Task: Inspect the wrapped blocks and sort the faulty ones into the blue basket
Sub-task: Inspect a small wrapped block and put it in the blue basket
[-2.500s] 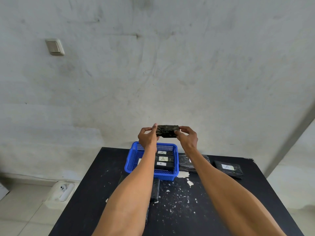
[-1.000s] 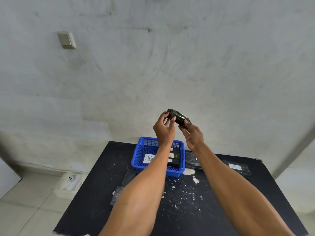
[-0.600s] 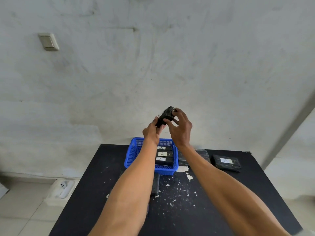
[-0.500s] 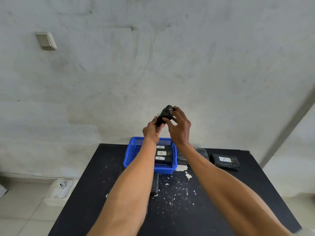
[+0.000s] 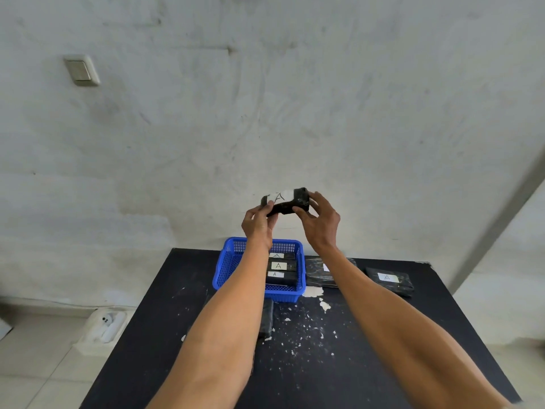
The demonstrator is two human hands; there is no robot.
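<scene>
I hold a black wrapped block (image 5: 290,202) up in front of the wall, well above the table. Its white label marked "A" faces me. My left hand (image 5: 258,224) grips its left end and my right hand (image 5: 320,222) grips its right end. Below them the blue basket (image 5: 228,268) stands at the far side of the black table (image 5: 339,364) and holds three labelled black blocks (image 5: 280,265). Two more wrapped blocks lie right of the basket, one (image 5: 317,274) beside it and one (image 5: 389,280) near the right edge.
Another black block (image 5: 265,321) lies in front of the basket, half hidden by my left forearm. White crumbs and flakes (image 5: 312,292) are scattered over the table's middle. A white power strip (image 5: 104,326) sits on the floor at the left. The wall is close behind the table.
I have turned the block between my hands from an end-on, tilted pose to level. Its white "A" label now faces me; before, only the dark wrap showed.
</scene>
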